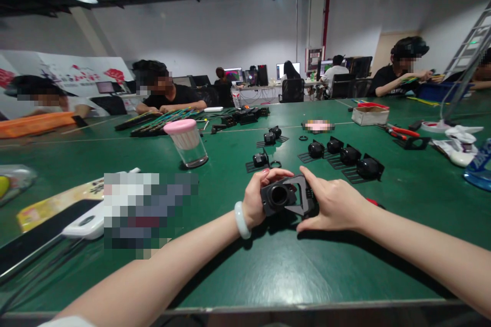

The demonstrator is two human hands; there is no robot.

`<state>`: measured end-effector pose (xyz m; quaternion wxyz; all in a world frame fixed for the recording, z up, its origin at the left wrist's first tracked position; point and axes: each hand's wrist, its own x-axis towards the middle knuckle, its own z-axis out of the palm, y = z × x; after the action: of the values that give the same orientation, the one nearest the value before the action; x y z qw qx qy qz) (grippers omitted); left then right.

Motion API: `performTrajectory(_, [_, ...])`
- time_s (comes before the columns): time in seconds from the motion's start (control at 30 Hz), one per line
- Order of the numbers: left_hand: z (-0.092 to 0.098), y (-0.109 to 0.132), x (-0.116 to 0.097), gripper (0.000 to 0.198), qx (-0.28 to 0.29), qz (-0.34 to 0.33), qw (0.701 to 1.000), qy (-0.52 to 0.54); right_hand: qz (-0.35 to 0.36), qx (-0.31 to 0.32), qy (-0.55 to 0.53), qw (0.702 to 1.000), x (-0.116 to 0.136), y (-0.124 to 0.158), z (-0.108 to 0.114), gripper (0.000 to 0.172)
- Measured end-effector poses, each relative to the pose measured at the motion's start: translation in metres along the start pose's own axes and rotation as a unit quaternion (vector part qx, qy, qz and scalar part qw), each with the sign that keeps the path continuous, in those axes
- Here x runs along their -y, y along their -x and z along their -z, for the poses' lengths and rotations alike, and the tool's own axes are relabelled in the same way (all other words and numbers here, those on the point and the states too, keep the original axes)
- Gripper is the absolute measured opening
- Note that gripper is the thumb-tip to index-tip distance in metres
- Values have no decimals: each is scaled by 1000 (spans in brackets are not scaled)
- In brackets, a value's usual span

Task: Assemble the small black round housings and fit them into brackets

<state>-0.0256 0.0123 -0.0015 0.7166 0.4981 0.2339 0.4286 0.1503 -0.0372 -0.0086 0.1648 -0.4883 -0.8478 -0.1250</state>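
Note:
My left hand [254, 198], with a pale bangle at the wrist, is closed round the left side of a black plastic part with a round opening [279, 195]. From the other side, the thumb and fingers of my right hand [333, 205] grip its angular open frame [306, 195]. Whether frame and round piece are joined cannot be told. Just beyond my hands lie similar black domed parts with slotted plates: one on the left [261, 160], a pair behind it [270, 138], and several in a row on the right [369, 167]. A small black ring [275, 164] lies near my left fingers.
A glass cup with a pink lid [183, 135] stands left of centre on the green table [245, 271]. A white power strip [86, 220] and cables lie at left. Red-handled pliers [401, 132], a small box [370, 114] and a blue bottle [479, 166] are at right. Other people sit across the table.

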Motion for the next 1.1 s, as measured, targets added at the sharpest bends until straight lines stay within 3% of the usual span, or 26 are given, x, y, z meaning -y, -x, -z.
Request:
performTrajectory(0.07, [0, 1, 0, 41, 3, 2, 1000, 0, 12, -9, -5, 1000, 0, 1, 0, 110])
performTrajectory(0.3, [-5, 5, 1, 35, -26, -17, 999, -26, 10, -21, 2, 1000, 1, 3, -1, 94])
performTrajectory(1.1, [-6, 7, 6, 35, -52, -93, 992, -68, -42, -9, -5, 999, 13, 4, 1, 92])
